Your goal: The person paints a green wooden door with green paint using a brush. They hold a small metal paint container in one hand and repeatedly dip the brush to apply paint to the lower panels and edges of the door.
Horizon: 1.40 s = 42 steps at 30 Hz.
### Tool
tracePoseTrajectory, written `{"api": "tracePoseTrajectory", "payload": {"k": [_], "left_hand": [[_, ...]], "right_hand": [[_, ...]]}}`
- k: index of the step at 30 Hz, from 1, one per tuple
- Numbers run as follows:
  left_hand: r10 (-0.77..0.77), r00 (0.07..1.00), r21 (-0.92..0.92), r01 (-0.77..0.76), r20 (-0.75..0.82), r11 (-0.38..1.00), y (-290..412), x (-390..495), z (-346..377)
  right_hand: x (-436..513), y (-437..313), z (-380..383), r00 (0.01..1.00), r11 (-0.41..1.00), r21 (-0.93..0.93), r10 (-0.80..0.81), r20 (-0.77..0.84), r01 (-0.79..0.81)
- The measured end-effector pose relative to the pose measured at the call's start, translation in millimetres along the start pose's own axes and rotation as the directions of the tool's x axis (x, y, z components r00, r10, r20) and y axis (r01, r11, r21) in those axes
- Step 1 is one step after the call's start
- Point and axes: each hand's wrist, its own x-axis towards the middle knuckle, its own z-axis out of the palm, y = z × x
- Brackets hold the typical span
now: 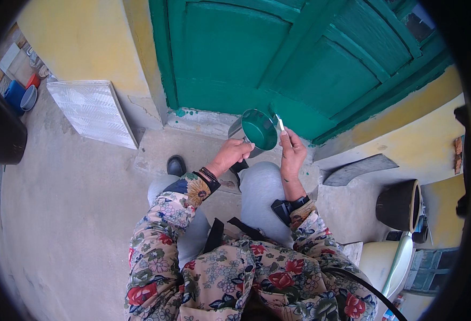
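My left hand (235,153) grips the near side of a metal paint container (236,127) that holds green paint and tilts with its mouth towards me. Just right of it, my right hand (293,150) is closed on the pale handle of a paintbrush (280,123). The brush's green-coated head points at the lower part of a green panelled door (235,60); whether the bristles touch it I cannot tell. A wet-looking dab of green shows on the door above the brush. Below the door runs a pale sill (207,122) with green spots.
A whitish patterned panel (92,110) leans against the yellow wall (86,44) at left. Dark pots stand at the far left (4,132) and right (396,204). A curved grey piece (360,170) rests by the right wall, above a large pale basin (380,261).
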Motion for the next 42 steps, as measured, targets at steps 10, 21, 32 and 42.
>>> {"api": "tracePoseTrajectory", "payload": {"k": [10, 21, 32, 42], "left_hand": [[-0.034, 0.999, -0.127, 0.036, 0.016, 0.991, 22.1, -23.1, -29.4], [-0.034, 0.996, -0.131, 0.023, -0.087, 0.991, 28.4, -94.8, -36.5], [-0.024, 0.996, -0.006, 0.023, -0.084, 1.000, 42.3, -139.3, -52.3], [0.087, 0.978, 0.015, -0.086, -0.188, 0.996, 22.1, -131.5, -37.8]], "right_hand": [[-6.7, -12.9, -1.5, 0.987, 0.998, 0.018, 0.051, 0.150, -0.055], [-18.7, -46.2, 2.3, 0.783, 0.776, -0.374, -0.235, 0.576, 0.508], [-34.2, -59.0, 34.9, 0.575, 0.596, -0.314, -0.313, 0.756, 0.739], [-31.2, -61.5, 34.8, 0.635, 0.621, -0.323, -0.382, 0.671, 0.714]]}}
